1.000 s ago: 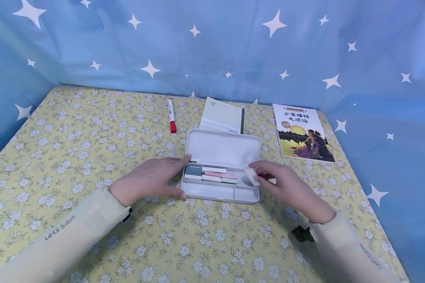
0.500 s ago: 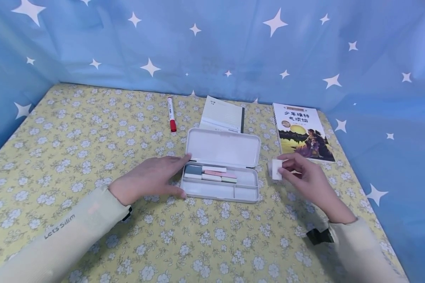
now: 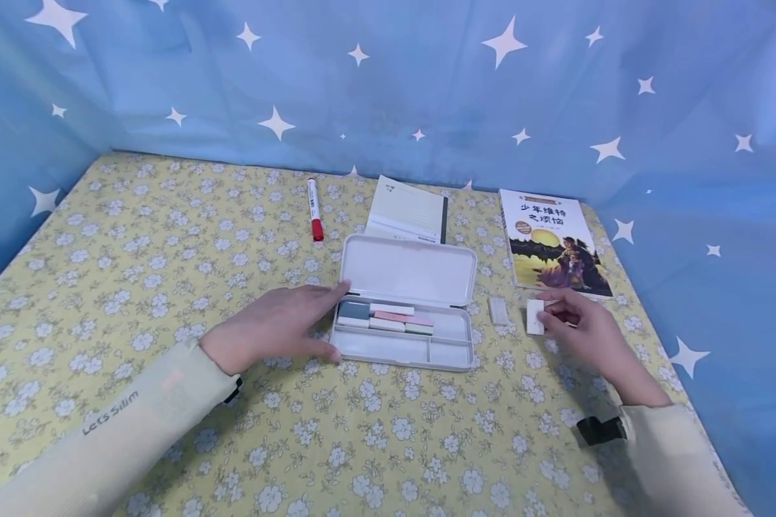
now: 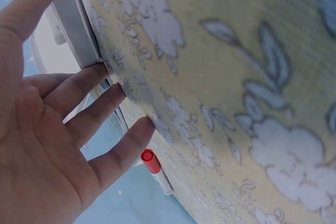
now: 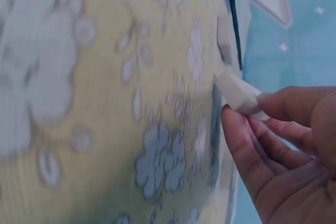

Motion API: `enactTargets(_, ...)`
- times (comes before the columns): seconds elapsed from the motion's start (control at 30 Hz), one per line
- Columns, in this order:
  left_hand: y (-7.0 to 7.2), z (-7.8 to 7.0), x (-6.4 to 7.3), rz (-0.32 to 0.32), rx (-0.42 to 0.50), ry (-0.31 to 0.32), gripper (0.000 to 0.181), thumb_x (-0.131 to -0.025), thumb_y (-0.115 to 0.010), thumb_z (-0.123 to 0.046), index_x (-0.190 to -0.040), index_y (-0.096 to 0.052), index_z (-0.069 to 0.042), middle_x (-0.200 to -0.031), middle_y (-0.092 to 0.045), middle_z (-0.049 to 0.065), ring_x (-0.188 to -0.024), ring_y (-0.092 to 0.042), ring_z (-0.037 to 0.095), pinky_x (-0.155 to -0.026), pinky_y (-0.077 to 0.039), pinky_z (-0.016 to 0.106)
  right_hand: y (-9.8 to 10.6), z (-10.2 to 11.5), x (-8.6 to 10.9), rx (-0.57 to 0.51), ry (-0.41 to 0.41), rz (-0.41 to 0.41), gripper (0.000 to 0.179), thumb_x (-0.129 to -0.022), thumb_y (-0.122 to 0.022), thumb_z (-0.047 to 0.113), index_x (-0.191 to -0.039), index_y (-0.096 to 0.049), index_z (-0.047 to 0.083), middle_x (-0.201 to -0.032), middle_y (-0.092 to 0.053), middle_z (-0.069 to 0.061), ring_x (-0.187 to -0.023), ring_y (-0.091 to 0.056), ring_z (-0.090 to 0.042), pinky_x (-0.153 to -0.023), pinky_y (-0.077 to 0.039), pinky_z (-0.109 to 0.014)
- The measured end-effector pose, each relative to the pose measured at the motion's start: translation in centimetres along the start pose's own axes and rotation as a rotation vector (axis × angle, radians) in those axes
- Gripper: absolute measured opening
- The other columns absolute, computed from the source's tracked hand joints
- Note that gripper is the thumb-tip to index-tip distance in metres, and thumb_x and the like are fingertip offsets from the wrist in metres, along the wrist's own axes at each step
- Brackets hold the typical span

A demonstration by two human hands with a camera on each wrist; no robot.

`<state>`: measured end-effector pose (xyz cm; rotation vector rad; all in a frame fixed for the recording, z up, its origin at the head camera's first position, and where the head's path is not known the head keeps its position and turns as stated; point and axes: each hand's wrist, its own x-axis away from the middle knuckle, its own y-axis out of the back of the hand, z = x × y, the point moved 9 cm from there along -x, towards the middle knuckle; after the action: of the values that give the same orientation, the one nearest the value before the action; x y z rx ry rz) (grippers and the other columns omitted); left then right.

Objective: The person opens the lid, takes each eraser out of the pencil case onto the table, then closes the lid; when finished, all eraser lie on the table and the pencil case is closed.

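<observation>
An open white pencil case [image 3: 409, 267] lies mid-table, lid tipped back. Several small block erasers [image 3: 388, 325], white, pink and dark blue-green, sit in its back compartment. My left hand [image 3: 274, 324] lies at the case's left end, its thumb near the front corner and straight fingers at the back; in the left wrist view the fingers are spread along its side. To the right of the case, my right hand [image 3: 578, 330] pinches a white eraser [image 3: 535, 317] between thumb and fingertips. Another whitish eraser [image 3: 499, 311] lies on the cloth between that hand and the case.
Behind the case, a pale notebook [image 3: 406, 208] lies partly hidden by the lid. A red-capped marker [image 3: 314, 210] is to its left. An illustrated book [image 3: 552, 244] lies at back right, just beyond my right hand. Flowered cloth [image 3: 362, 438] covers the table; a blue star curtain [image 3: 388, 86] hangs behind.
My right hand has moved out of the case to the right with the white eraser. Another eraser now lies on the cloth beside the case. The left hand has stayed put.
</observation>
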<state>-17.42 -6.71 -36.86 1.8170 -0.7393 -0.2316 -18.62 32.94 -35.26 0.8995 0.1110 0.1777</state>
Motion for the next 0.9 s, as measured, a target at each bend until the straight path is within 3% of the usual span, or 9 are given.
enactTargets(0.5,0.0,0.0,0.0,0.001,0.011,0.007,0.113,-0.084,-0.083,-0.056,-0.168,-0.022,-0.011,-0.167,-0.043,0.012,-0.149,-0.048,0.037,-0.115,-0.048,0.055,0.1,-1.0,-0.2,0.055,-0.03,0.016,0.029,-0.106,-0.063,0.014,-0.131,-0.065,0.0,-0.099,-0.073,-0.019,-0.073,-0.065,-0.007,-0.056,-0.051,-0.027)
enactTargets(0.9,-0.1,0.2,-0.1,0.005,0.012,0.012,0.113,-0.084,-0.082,-0.057,-0.168,-0.022,-0.012,-0.167,-0.043,0.011,-0.15,-0.047,0.036,-0.116,-0.048,0.055,-0.6,-1.7,-1.0,0.093,-0.085,0.084,0.037,-0.107,-0.061,0.018,-0.138,-0.063,-0.002,-0.095,-0.072,-0.015,-0.068,-0.06,-0.01,-0.054,-0.048,-0.029)
